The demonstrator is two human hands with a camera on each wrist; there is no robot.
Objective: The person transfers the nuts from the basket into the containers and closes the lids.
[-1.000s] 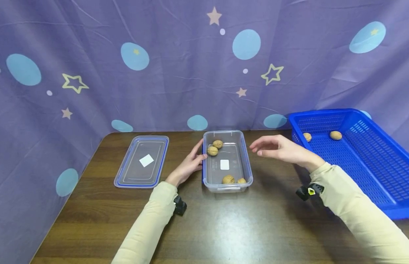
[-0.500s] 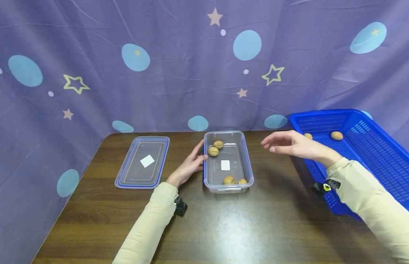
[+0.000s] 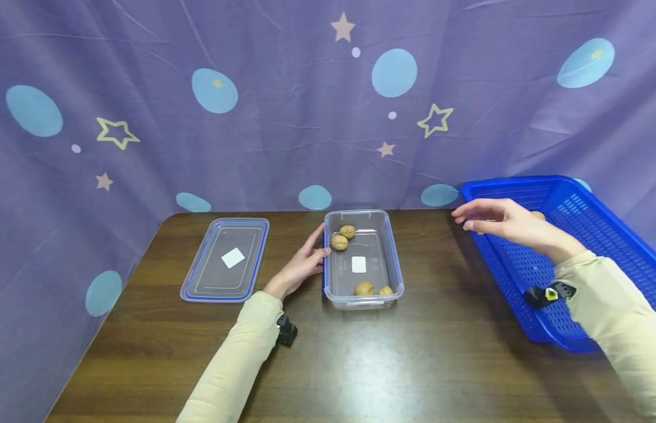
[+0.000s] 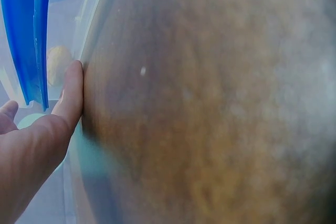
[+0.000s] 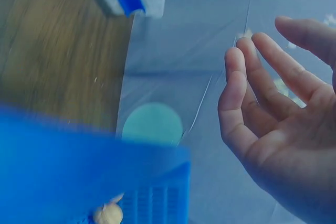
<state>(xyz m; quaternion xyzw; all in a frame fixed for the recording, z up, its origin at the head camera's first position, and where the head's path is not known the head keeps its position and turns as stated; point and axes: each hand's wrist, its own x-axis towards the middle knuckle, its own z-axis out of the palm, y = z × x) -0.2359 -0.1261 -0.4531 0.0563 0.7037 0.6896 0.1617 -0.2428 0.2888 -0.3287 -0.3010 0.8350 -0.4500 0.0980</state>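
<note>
Walnuts (image 3: 339, 242) contained in a clear container (image 3: 395, 258) and a blue basket (image 3: 534, 273).
Two walnuts are located at the container's far left and two at its near end; its left wall is touched by the left hand (image 3: 300, 269), fingers extended, nothing gripped. The right hand (image 3: 510, 224) is positioned above the basket's left rim, fingers loosely bent, thumb apart, nothing grasped; the basket's contents are partly hidden behind it. A lid (image 3: 226, 260) is laid flat on the surface (image 3: 328, 376).
</note>
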